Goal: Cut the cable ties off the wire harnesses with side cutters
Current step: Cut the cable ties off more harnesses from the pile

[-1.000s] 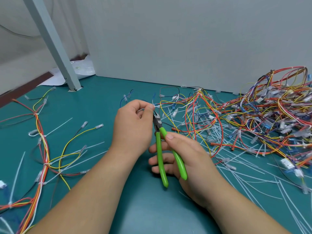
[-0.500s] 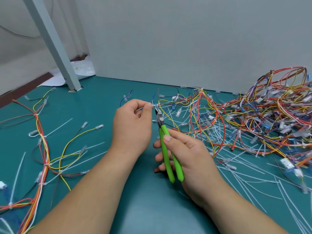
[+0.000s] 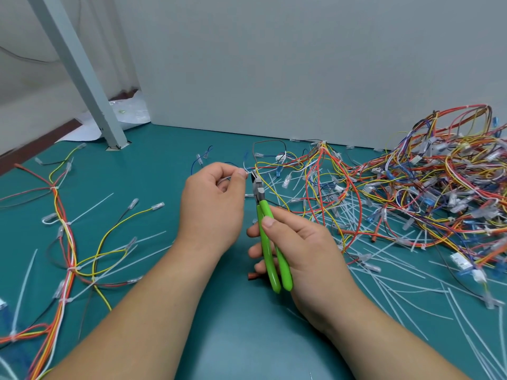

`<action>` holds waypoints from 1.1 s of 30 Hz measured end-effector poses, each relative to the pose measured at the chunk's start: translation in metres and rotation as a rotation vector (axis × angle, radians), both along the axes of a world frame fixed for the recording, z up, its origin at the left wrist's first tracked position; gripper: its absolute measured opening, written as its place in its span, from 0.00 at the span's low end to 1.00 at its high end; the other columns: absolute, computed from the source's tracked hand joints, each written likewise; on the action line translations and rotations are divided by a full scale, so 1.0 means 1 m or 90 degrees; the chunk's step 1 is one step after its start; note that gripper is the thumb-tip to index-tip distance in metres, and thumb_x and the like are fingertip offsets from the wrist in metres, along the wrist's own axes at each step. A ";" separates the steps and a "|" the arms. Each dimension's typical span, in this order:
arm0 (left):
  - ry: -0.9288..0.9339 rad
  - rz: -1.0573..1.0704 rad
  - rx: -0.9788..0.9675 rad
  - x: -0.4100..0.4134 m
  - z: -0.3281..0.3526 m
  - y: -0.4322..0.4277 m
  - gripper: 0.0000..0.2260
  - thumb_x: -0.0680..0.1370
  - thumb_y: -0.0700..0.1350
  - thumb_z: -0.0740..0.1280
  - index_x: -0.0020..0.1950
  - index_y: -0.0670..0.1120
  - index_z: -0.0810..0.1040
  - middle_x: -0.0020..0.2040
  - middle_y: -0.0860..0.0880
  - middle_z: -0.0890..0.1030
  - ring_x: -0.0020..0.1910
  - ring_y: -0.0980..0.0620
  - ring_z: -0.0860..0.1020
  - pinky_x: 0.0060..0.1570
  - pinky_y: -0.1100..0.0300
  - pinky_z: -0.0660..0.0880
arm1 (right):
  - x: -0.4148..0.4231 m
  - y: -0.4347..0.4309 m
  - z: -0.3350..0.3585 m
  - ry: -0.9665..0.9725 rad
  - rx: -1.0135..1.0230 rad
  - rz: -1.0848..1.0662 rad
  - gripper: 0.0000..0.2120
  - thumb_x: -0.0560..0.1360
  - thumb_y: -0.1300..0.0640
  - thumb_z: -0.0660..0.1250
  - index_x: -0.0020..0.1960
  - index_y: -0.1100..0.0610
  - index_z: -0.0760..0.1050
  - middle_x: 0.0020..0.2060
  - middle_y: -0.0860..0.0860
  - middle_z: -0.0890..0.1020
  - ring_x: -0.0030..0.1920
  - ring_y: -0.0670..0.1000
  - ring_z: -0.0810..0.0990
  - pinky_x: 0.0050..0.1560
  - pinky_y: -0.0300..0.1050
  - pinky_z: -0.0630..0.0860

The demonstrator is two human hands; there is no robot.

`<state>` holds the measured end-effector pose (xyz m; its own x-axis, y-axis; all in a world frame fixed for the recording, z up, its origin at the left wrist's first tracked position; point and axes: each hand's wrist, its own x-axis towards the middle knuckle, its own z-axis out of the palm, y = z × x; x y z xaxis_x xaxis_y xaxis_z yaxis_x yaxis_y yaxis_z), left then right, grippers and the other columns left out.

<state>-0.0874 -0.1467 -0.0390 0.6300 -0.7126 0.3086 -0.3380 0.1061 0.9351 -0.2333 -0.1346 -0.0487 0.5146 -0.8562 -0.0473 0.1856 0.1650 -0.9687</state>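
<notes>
Step in hand: a snip at frame centre. The left hand [image 3: 211, 204] was curled, thumb and forefinger pinching a thin pale strand [image 3: 227, 179]; I could not tell whether it was wire or tie. The right hand [image 3: 304, 248] was wrapped round the green handles of the cutters [image 3: 264, 209]. The handles were squeezed nearly together and the jaws looked closed, with the tip just beside the left thumb. Judged: mid-snip, or snip done. The tie itself was too small to see.

The worked harness [image 3: 301, 165] ran from the left fingertips toward centre right. The pile [image 3: 439, 187] filled the right of the frame. A second harness [image 3: 65, 242], its ties on, lay at the left. Loose ties [image 3: 354, 215] littered the mat [image 3: 233, 338].

Next move, as judged: ease the handles open, shift the pinch to the next tie, and nose the tip under the tie only, off the insulation and the thumb.

Room: the wall [image 3: 301, 64] closed the far edge, just behind the wires. A post [image 3: 82, 72] stood upper left. The barest mat was at bottom centre, between the forearms.
</notes>
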 end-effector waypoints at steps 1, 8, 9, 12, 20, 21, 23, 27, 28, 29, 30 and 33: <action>0.000 -0.002 0.000 0.000 0.000 0.000 0.09 0.80 0.45 0.69 0.40 0.47 0.80 0.25 0.57 0.72 0.25 0.58 0.65 0.24 0.68 0.62 | 0.000 0.000 0.000 0.002 0.000 0.000 0.13 0.73 0.49 0.69 0.54 0.50 0.86 0.43 0.54 0.84 0.32 0.51 0.80 0.37 0.55 0.83; 0.011 0.001 -0.004 0.002 0.000 0.000 0.09 0.80 0.44 0.69 0.40 0.46 0.80 0.25 0.57 0.72 0.26 0.58 0.65 0.25 0.67 0.63 | 0.000 -0.002 -0.001 -0.039 0.035 0.026 0.11 0.73 0.49 0.69 0.52 0.51 0.85 0.44 0.56 0.83 0.36 0.53 0.81 0.35 0.51 0.80; 0.011 0.001 -0.003 0.002 0.000 0.000 0.09 0.80 0.44 0.69 0.40 0.46 0.81 0.26 0.57 0.72 0.26 0.59 0.65 0.25 0.67 0.63 | 0.000 -0.002 -0.001 -0.047 0.041 0.031 0.12 0.73 0.49 0.69 0.52 0.51 0.85 0.44 0.57 0.84 0.37 0.53 0.81 0.35 0.51 0.79; 0.011 -0.010 0.003 0.001 0.000 0.000 0.08 0.80 0.45 0.69 0.40 0.46 0.81 0.30 0.50 0.77 0.30 0.57 0.69 0.28 0.65 0.66 | -0.001 -0.003 -0.001 -0.055 0.041 0.033 0.13 0.71 0.47 0.71 0.52 0.50 0.86 0.45 0.57 0.84 0.37 0.54 0.82 0.35 0.51 0.79; 0.004 -0.018 0.003 0.000 0.001 0.000 0.08 0.80 0.44 0.69 0.41 0.46 0.81 0.34 0.42 0.80 0.31 0.56 0.70 0.29 0.65 0.67 | 0.001 -0.004 -0.002 -0.044 0.036 0.014 0.11 0.73 0.48 0.69 0.52 0.50 0.86 0.45 0.56 0.84 0.36 0.53 0.81 0.35 0.52 0.80; 0.007 -0.021 0.003 -0.001 0.001 0.001 0.08 0.80 0.44 0.69 0.41 0.46 0.81 0.31 0.43 0.78 0.30 0.56 0.70 0.29 0.65 0.67 | 0.001 -0.004 -0.002 -0.043 0.035 0.014 0.12 0.73 0.48 0.69 0.52 0.50 0.86 0.44 0.56 0.84 0.36 0.53 0.81 0.35 0.52 0.80; 0.009 -0.026 0.008 -0.002 0.001 0.001 0.09 0.79 0.44 0.69 0.40 0.46 0.81 0.27 0.50 0.73 0.27 0.57 0.67 0.26 0.66 0.64 | 0.001 -0.004 -0.002 -0.040 0.033 0.015 0.12 0.72 0.48 0.69 0.52 0.50 0.86 0.44 0.56 0.84 0.36 0.53 0.81 0.35 0.52 0.80; 0.011 -0.029 0.017 -0.003 0.001 0.001 0.09 0.79 0.43 0.69 0.38 0.46 0.79 0.23 0.57 0.68 0.24 0.58 0.62 0.24 0.67 0.61 | 0.001 -0.004 -0.003 -0.040 0.033 0.015 0.12 0.72 0.48 0.69 0.52 0.51 0.85 0.44 0.56 0.84 0.35 0.53 0.80 0.34 0.51 0.80; 0.010 -0.029 0.017 -0.003 0.001 0.002 0.09 0.79 0.43 0.69 0.38 0.46 0.79 0.22 0.57 0.68 0.23 0.58 0.62 0.23 0.67 0.60 | 0.001 -0.004 -0.004 -0.040 0.032 0.014 0.12 0.73 0.48 0.69 0.53 0.51 0.85 0.44 0.56 0.84 0.35 0.53 0.80 0.35 0.52 0.80; 0.010 -0.027 0.018 -0.003 0.001 0.002 0.09 0.78 0.43 0.69 0.37 0.46 0.79 0.22 0.58 0.67 0.23 0.57 0.62 0.23 0.67 0.60 | 0.001 -0.004 -0.004 -0.038 0.029 0.012 0.12 0.73 0.48 0.69 0.53 0.51 0.85 0.45 0.56 0.84 0.35 0.53 0.80 0.35 0.52 0.80; 0.009 -0.025 0.019 -0.003 0.002 0.002 0.09 0.78 0.43 0.69 0.37 0.46 0.79 0.22 0.58 0.67 0.24 0.57 0.62 0.24 0.67 0.61 | 0.001 -0.004 -0.005 -0.036 0.024 0.012 0.12 0.73 0.48 0.69 0.53 0.51 0.85 0.45 0.56 0.84 0.36 0.54 0.80 0.36 0.53 0.80; 0.005 -0.024 0.022 -0.004 0.002 0.002 0.09 0.78 0.43 0.69 0.38 0.46 0.79 0.22 0.57 0.68 0.24 0.57 0.62 0.24 0.66 0.61 | 0.001 -0.004 -0.007 -0.037 0.021 0.024 0.11 0.74 0.49 0.68 0.53 0.48 0.85 0.46 0.55 0.84 0.38 0.54 0.80 0.38 0.54 0.80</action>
<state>-0.0912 -0.1444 -0.0366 0.6052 -0.7455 0.2793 -0.3276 0.0865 0.9408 -0.2321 -0.1390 -0.0558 0.5485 -0.8350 -0.0440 0.2339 0.2038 -0.9507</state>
